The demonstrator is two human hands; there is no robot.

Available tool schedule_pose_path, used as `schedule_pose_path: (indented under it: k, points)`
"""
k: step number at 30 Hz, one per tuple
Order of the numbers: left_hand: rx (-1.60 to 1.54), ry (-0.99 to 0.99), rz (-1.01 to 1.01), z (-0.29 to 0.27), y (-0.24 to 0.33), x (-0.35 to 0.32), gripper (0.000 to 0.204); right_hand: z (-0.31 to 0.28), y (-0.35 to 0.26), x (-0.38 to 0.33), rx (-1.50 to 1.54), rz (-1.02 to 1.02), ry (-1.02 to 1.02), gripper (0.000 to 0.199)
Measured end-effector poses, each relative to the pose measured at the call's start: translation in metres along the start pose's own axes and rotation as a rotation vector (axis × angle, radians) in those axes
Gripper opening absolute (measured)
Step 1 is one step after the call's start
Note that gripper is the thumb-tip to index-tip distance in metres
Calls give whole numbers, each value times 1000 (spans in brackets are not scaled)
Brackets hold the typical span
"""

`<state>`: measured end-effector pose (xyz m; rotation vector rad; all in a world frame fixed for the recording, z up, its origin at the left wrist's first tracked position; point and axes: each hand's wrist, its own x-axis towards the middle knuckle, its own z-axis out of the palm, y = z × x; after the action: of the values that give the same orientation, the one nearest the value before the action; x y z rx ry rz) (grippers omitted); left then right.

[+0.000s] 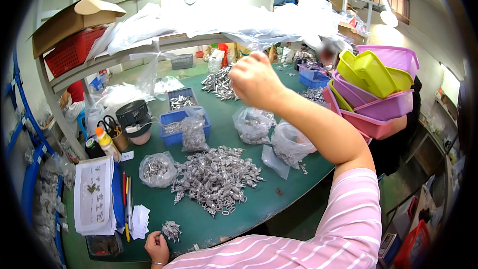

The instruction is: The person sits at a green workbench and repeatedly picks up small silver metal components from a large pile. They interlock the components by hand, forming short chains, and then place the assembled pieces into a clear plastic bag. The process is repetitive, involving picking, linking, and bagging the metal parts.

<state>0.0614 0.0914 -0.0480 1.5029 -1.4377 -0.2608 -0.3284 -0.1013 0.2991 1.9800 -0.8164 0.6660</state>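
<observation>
My right hand [255, 80] is raised high over the green table [269, 197], its fingers pinched on the edge of clear plastic bags [259, 32] hanging from the shelf above. My left hand [156, 247] rests curled at the near table edge, touching a small cluster of metal parts [172, 230]. A big loose heap of small silver metal parts [216, 177] lies in the middle of the table. Around it sit clear bags of parts [157, 169] [253, 125] [291, 144].
Blue bins with parts [183, 119] stand behind the heap. A paper pad [93, 195], pens, bottles and a scissor cup lie at the left. Stacked pink, purple and yellow baskets [376, 87] stand at the right, a person behind them. A shelf with a cardboard box [74, 20] overhangs.
</observation>
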Motion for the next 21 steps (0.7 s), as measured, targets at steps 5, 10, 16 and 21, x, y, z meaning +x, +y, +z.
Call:
schedule_pose_path:
  k: [5, 10, 16, 21]
  points:
    - [52, -17, -42, -4, 13, 1, 14, 9, 112, 18, -10, 499, 200, 27]
    - [115, -7, -23, -1, 15, 3, 11, 33, 223, 29, 76, 1014, 275, 41]
    - [198, -158, -190, -1, 12, 10, 15, 72, 262, 55, 115, 1123, 158, 68]
    - [217, -172, -273, -4, 5, 8, 17, 88, 236, 83, -24, 1339, -224, 46]
